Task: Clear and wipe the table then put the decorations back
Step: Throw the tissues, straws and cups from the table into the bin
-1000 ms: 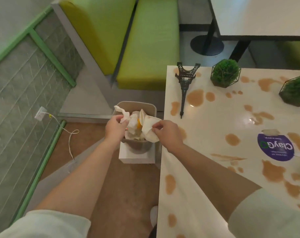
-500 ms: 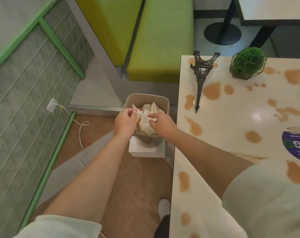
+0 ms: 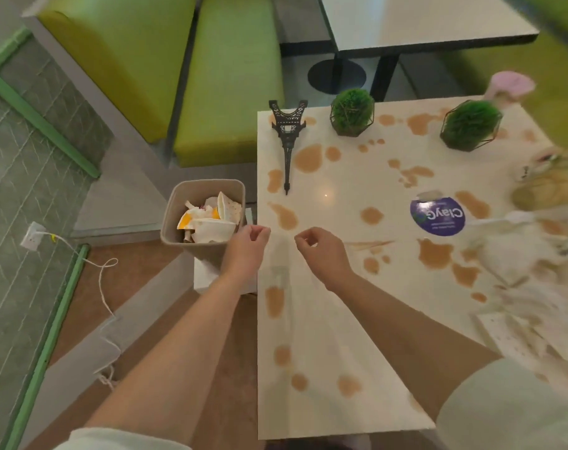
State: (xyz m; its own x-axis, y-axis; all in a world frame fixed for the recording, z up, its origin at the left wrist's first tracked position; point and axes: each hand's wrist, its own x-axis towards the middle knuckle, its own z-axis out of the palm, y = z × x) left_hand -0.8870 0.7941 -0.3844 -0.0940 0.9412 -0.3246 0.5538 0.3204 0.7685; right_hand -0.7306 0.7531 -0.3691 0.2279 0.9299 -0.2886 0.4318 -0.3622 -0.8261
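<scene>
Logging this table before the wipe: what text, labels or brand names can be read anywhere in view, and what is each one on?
"ClayG", large white letters seen upside down, on the round purple sticker stuck to the stained table.
Smaller lines of print on the same sticker: too small to read.
Paper litter at the table's right edge: speckled, too blurred to tell whether it carries text.
Waste in the bin: no readable print.

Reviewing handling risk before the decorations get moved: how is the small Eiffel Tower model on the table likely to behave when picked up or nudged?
The Eiffel Tower model stands tall and thin on a small splayed base, so a sideways nudge probably tips it. Its dark openwork lattice suggests it is stiff and fairly light. The table looks glossy and wet with brown spills, so the model may slide.
</scene>
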